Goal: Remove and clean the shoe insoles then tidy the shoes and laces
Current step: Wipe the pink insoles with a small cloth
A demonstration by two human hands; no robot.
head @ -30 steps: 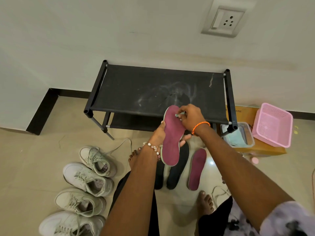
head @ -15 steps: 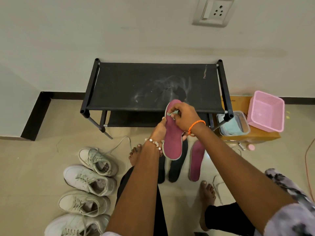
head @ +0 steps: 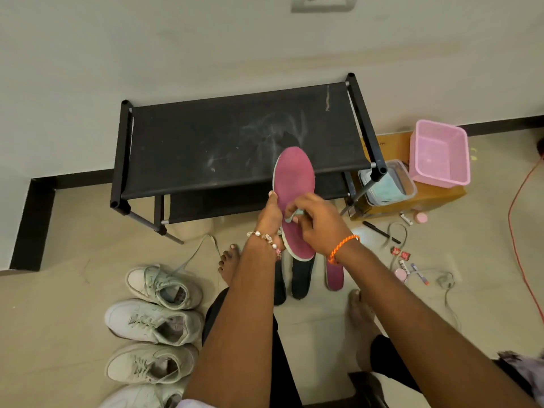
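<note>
Both forearms reach forward and meet in the middle of the view, the left wrist wearing a beaded bracelet and the right an orange cord. The left hand point(head: 269, 217) grips the pink insole point(head: 294, 184) from behind along its left edge, holding it upright with the thumb tip showing at the rim. The right hand point(head: 319, 220) lies over the insole's face, its fingers point(head: 294, 208) curled and pinching a small pale cloth point(head: 295, 214) against it.

Black shoe rack point(head: 235, 142) against wall, pink basket point(head: 440, 154) on cardboard box point(head: 441, 195) beside it.
</note>
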